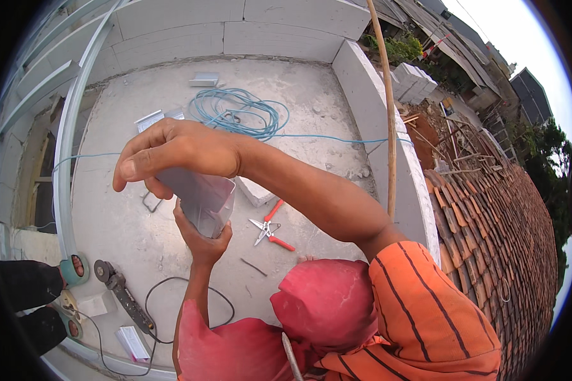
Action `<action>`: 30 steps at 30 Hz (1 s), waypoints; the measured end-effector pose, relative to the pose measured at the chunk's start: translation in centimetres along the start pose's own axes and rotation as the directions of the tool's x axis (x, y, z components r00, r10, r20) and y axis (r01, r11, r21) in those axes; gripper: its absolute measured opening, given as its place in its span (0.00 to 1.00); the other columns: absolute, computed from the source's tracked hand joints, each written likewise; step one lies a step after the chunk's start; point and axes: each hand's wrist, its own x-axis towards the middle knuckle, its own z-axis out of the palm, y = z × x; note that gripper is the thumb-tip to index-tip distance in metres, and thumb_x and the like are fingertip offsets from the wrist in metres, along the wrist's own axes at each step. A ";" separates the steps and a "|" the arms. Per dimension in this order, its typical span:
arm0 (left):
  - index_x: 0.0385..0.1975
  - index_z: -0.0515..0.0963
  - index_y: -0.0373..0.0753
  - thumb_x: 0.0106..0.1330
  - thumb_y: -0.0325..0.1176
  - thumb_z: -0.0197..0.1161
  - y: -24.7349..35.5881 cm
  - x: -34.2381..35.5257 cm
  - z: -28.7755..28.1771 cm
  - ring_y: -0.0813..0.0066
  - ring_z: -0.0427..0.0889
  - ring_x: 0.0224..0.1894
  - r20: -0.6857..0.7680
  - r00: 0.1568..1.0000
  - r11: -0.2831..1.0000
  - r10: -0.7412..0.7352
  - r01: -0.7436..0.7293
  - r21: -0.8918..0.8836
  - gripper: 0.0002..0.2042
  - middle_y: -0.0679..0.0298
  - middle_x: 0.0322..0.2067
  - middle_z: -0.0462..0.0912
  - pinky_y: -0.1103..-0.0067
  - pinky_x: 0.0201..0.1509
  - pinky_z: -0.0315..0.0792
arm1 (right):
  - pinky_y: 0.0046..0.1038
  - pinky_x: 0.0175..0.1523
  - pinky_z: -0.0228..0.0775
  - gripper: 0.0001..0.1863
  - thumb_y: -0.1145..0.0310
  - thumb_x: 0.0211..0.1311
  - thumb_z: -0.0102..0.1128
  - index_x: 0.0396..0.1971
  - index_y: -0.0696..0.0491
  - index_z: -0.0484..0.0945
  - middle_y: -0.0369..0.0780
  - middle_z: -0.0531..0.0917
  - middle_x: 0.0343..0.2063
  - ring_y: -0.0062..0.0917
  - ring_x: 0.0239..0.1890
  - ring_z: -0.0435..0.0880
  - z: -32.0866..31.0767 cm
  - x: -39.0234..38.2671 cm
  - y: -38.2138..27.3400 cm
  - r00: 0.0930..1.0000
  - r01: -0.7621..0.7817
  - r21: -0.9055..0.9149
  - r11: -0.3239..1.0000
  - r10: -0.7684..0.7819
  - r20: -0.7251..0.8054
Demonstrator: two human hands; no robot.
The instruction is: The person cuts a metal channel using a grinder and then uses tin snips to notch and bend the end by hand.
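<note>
A short grey sheet-metal channel is tilted in front of me. My left hand is closed around its lower end, thumb on one side and fingers on the other. From above, my right hand curls over the upper end, the palm hiding that part. Beyond my knees, red-handled snips lie with their blades apart on the concrete floor. A white block sits partly behind my right forearm.
A coiled blue hose or cable lies beyond my hands. At lower left are an angle grinder with a black cord and a person's sandalled foot. Metal studs stand left; a low block wall and tiled roof are right.
</note>
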 end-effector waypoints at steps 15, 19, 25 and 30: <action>0.57 0.60 0.33 0.42 0.41 0.78 -0.7 0.4 0.7 0.57 0.66 0.51 -0.258 0.956 0.978 0.138 -0.090 0.187 0.43 0.54 0.47 0.66 0.65 0.56 0.61 | 0.29 0.36 0.75 0.19 0.55 0.58 0.60 0.32 0.58 0.85 0.44 0.84 0.27 0.29 0.26 0.82 4.3 4.0 -0.3 0.962 -0.248 -0.133 0.960 0.260 0.084; 0.60 0.60 0.33 0.47 0.39 0.75 -1.2 0.4 1.5 0.60 0.67 0.52 -0.248 0.958 0.979 0.141 -0.096 0.182 0.41 0.55 0.48 0.68 0.66 0.56 0.62 | 0.33 0.29 0.70 0.19 0.53 0.50 0.63 0.32 0.55 0.85 0.41 0.78 0.13 0.30 0.21 0.81 6.7 4.1 4.9 0.980 -0.075 -0.783 0.618 0.191 0.056; 0.63 0.59 0.33 0.55 0.36 0.71 -3.3 -2.6 1.1 0.64 0.69 0.52 -0.268 0.953 0.948 0.140 -0.050 0.315 0.37 0.56 0.49 0.70 0.68 0.58 0.64 | 0.35 0.37 0.75 0.20 0.53 0.49 0.63 0.31 0.56 0.85 0.44 0.86 0.23 0.37 0.28 0.85 5.7 3.5 3.5 0.972 -0.200 -0.574 0.794 0.234 -0.015; 0.68 0.56 0.36 0.60 0.38 0.67 -4.3 -14.9 -4.5 0.63 0.72 0.56 0.302 0.820 0.780 -0.486 0.563 -0.274 0.38 0.55 0.53 0.71 0.66 0.62 0.65 | 0.31 0.36 0.75 0.20 0.53 0.48 0.67 0.31 0.57 0.85 0.41 0.85 0.20 0.30 0.28 0.85 0.3 -0.4 3.7 0.951 -0.295 -0.265 0.918 0.255 -0.175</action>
